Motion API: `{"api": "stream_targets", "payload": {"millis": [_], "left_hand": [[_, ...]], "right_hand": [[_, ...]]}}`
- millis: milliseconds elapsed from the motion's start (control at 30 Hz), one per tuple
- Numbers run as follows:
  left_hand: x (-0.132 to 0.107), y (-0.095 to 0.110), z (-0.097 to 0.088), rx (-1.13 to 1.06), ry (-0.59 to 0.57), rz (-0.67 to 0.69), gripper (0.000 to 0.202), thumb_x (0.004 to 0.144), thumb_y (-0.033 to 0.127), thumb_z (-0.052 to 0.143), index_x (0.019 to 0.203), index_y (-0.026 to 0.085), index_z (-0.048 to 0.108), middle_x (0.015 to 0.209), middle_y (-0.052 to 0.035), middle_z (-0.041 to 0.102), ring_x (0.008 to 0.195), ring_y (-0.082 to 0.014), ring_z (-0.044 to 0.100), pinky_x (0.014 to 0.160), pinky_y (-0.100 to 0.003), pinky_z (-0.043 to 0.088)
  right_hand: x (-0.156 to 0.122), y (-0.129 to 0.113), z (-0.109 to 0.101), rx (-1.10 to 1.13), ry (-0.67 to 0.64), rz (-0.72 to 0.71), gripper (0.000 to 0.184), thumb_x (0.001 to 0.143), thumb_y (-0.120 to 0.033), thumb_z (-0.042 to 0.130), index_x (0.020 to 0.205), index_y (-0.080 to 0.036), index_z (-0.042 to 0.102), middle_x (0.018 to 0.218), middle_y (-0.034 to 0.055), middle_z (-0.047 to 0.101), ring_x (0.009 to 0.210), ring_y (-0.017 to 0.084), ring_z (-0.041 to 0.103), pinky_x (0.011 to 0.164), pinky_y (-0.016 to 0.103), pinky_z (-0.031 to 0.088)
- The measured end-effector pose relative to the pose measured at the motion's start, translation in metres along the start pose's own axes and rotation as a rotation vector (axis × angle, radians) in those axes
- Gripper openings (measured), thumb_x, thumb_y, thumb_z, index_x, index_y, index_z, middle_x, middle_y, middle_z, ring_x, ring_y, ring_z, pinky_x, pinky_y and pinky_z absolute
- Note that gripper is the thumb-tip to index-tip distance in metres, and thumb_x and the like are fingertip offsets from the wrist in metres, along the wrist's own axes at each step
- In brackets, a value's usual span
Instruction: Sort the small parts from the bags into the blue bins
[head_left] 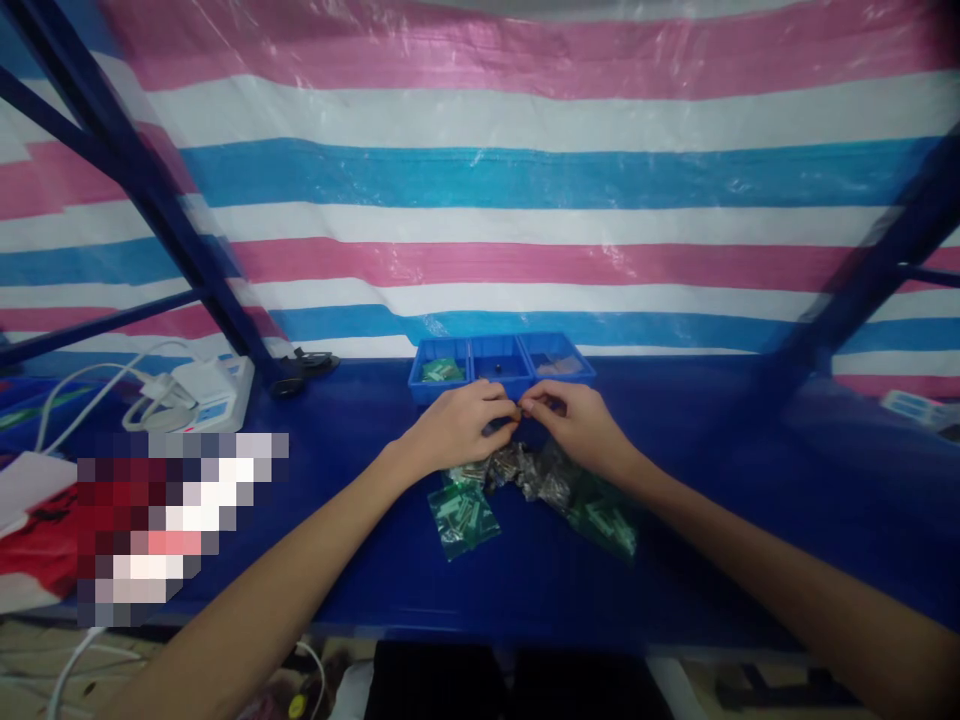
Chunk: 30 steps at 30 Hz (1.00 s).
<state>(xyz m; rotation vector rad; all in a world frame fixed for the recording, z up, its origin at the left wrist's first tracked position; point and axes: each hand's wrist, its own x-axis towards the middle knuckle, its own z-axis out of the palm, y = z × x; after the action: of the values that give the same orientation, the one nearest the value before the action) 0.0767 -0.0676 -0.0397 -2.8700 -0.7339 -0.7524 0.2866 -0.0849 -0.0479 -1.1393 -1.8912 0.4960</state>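
Observation:
My left hand [474, 425] and my right hand [574, 420] meet fingertip to fingertip just in front of a blue compartment tray [429, 390]. Both are closed in a pinch. A small dark thing seems to lie between the fingertips, too small to name. Below the hands are crumpled clear plastic bags [536, 475] with small metallic-looking pieces. A green-tinted zip bag [463, 518] of pale strips lies under my left hand. Another green bag [606, 525] lies below my right wrist. In the tray's left compartment are green bags [442, 371]; its middle compartment holds a small dark piece [498, 368].
On the left stand a white power strip [229, 395] with cables and, behind it, black items [311, 360]. A red and white bag [45, 540] lies at the left edge. Blue frame posts [150, 190] rise on both sides before a striped plastic sheet [525, 180].

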Motion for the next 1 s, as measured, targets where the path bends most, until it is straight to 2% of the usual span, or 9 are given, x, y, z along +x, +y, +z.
{"api": "stream_targets", "payload": {"millis": [233, 433, 667, 1000], "left_hand": [[0.000, -0.001, -0.001, 0.014, 0.030, -0.004, 0.020, 0.100, 0.028, 0.053, 0.105, 0.019, 0.069, 0.097, -0.0055, 0.066, 0.094, -0.0193, 0.062, 0.086, -0.034, 0.051], [-0.001, -0.001, -0.001, 0.037, 0.037, 0.006, 0.018, 0.099, 0.028, 0.054, 0.101, 0.018, 0.068, 0.095, -0.0052, 0.065, 0.091, -0.0183, 0.062, 0.079, -0.031, 0.049], [-0.002, -0.004, -0.001, 0.038, 0.027, -0.005, 0.018, 0.100, 0.030, 0.053, 0.103, 0.017, 0.066, 0.095, -0.0050, 0.064, 0.092, -0.0187, 0.062, 0.079, -0.031, 0.049], [0.000, -0.005, -0.001, 0.023, 0.049, -0.020, 0.016, 0.101, 0.029, 0.053, 0.103, 0.016, 0.063, 0.094, -0.0051, 0.066, 0.090, -0.0182, 0.063, 0.078, -0.031, 0.051]], "right_hand": [[0.005, 0.007, -0.001, 0.232, -0.021, 0.060, 0.015, 0.087, -0.029, 0.061, 0.087, -0.019, 0.072, 0.085, 0.0063, 0.076, 0.082, 0.021, 0.069, 0.079, 0.037, 0.051], [0.002, 0.006, 0.001, 0.167, -0.019, 0.032, 0.015, 0.088, -0.027, 0.060, 0.092, -0.020, 0.073, 0.089, 0.0066, 0.077, 0.083, 0.021, 0.069, 0.076, 0.036, 0.052], [-0.002, -0.001, 0.002, 0.073, 0.030, -0.026, 0.014, 0.088, -0.021, 0.060, 0.093, -0.020, 0.073, 0.087, 0.0042, 0.077, 0.077, 0.019, 0.069, 0.069, 0.031, 0.052], [-0.006, -0.005, 0.003, 0.017, 0.000, -0.061, 0.018, 0.089, -0.017, 0.061, 0.101, -0.022, 0.073, 0.096, 0.0042, 0.078, 0.088, 0.020, 0.073, 0.072, 0.032, 0.052]]}}
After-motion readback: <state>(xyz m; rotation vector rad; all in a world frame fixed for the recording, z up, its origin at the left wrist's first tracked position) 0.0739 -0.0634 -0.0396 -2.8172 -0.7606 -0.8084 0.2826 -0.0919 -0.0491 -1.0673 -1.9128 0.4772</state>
